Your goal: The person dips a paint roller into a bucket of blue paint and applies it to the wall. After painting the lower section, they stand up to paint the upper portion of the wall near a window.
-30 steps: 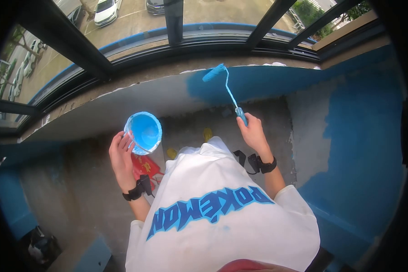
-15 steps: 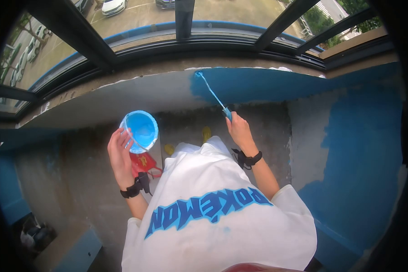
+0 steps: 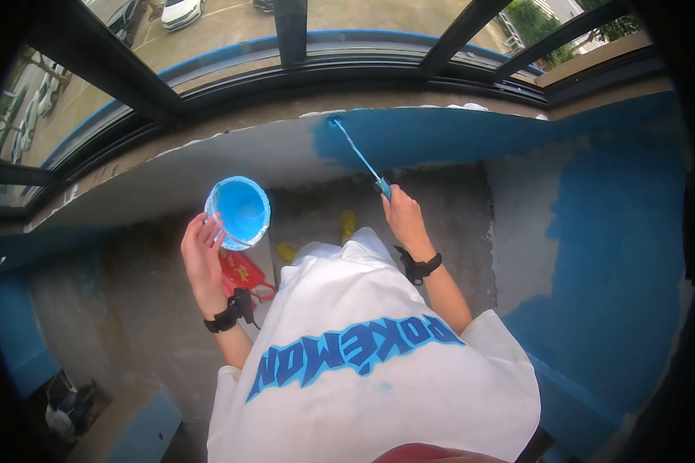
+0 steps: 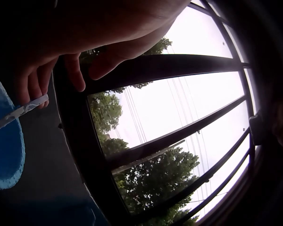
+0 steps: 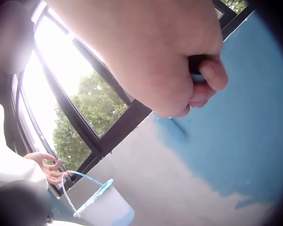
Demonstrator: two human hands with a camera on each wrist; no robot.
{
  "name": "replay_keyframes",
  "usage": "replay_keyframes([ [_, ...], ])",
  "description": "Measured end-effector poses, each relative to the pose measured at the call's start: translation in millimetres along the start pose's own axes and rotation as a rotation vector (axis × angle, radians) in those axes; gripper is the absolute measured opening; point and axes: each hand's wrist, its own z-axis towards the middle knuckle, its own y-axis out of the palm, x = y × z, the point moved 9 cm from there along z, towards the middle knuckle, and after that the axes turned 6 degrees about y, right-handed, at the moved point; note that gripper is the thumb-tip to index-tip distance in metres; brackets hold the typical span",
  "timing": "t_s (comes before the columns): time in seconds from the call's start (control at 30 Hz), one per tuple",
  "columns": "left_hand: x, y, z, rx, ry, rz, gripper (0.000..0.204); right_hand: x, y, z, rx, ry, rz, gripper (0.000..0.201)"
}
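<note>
A small bucket [image 3: 242, 208] of light blue paint hangs from its handle [image 4: 24, 109], which the fingers of the left hand [image 3: 201, 262] hook round. In the right wrist view the bucket [image 5: 111, 207] hangs tilted below that hand [image 5: 46, 167]. The right hand [image 3: 406, 220] grips the handle of a paint roller [image 3: 357, 150], fingers curled round it in the right wrist view too [image 5: 165, 56]. The roller's head is at the top left edge of the blue patch [image 3: 409, 139] on the low wall, just under the sill; that wall is bare grey to its left.
Dark window frames [image 3: 363, 75] and a rough sill [image 3: 278, 109] run above the low wall. A red bag [image 3: 243, 272] lies on the floor below the bucket, near yellow shoes [image 3: 348, 224]. The right-hand wall [image 3: 602, 255] is partly blue. Bottom left stands a box-like ledge [image 3: 143, 428].
Since the earliest frame, the right hand has moved left and the roller head has gone from near the sill to the blue patch's left edge. The left hand still holds the bucket in nearly the same place.
</note>
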Motion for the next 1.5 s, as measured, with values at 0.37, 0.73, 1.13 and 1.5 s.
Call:
replay_keyframes([
  [0.37,-9,-17,1,-0.031,0.021,0.009,0.039,-3,15,5,0.067,-0.054,-0.042,0.018],
  [0.73,-24,-55,2,-0.001,0.095,0.018,0.036,-74,82,36,0.049,-0.238,-0.088,0.020],
  [1.13,-28,-76,0,0.065,0.093,-0.068,0.037,12,14,15,0.186,-0.077,-0.009,0.018],
  [1.5,-22,-69,-3,0.032,0.114,-0.055,0.039,-89,122,69,-0.031,-0.284,-0.080,0.016],
])
